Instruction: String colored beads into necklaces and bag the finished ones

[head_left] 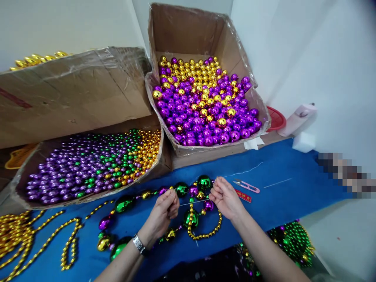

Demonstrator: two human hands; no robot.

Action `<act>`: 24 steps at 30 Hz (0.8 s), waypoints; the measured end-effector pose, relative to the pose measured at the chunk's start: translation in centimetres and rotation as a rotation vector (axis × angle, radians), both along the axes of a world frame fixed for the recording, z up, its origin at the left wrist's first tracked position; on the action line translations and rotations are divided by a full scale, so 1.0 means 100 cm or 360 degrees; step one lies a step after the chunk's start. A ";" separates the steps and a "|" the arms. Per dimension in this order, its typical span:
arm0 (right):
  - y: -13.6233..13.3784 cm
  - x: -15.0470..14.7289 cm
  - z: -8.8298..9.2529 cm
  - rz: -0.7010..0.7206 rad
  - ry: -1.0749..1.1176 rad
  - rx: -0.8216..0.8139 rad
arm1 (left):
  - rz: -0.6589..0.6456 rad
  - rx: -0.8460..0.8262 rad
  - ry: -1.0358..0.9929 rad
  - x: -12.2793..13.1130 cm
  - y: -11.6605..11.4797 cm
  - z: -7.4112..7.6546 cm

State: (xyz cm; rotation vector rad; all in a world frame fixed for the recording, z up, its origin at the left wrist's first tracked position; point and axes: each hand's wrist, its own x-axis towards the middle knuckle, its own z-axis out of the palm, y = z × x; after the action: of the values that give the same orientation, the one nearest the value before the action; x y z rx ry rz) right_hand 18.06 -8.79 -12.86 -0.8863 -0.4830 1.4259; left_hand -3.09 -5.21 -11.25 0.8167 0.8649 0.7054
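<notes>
From my remote seat I see the left grip (164, 205) and right grip (225, 197) pinched closed on a thread (194, 203) at six o'clock, above a bead strand (125, 203). At twelve, a box (188, 29) holds purple and gold balls (207, 109); at nine, another box (166, 160) holds purple, green and gold beads (88, 168). The tabletop (308, 172) is blue, the walls (337, 78) pale, and something at three is pixelated beyond telling.

A pale left wall (73, 23) and a pale, bluish right wall (331, 70) flank a narrow greyer stretch (217, 5) at the back. A soft, slanting shadow falls across the right wall. The bench (282, 203) has a flat blue top, with a tan strip (188, 161) along its far side. The light is cool and fairly even.
</notes>
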 end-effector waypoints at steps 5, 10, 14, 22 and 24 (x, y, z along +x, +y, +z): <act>-0.004 0.004 0.026 0.0271 -0.0593 0.0136 | -0.0027 0.0303 0.0259 0.004 -0.002 0.015; -0.003 -0.006 0.057 0.0524 -0.1265 0.0376 | -0.0128 0.1381 0.0724 0.023 0.003 0.055; -0.002 -0.012 0.073 0.0500 -0.1574 0.0519 | 0.0003 0.1552 0.0658 0.035 0.007 0.061; 0.005 0.010 0.117 0.0324 -0.1801 0.0741 | -0.0329 0.1041 0.0203 0.058 0.016 0.039; 0.008 0.014 0.123 0.0292 -0.1689 0.0734 | -0.0438 0.1105 0.0194 0.064 0.018 0.040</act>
State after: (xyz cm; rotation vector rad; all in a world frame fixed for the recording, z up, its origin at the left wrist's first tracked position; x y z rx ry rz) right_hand 19.45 -7.97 -0.56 -1.1801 -1.6448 0.8274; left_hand 3.26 -3.43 -7.29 1.5803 0.5908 0.7200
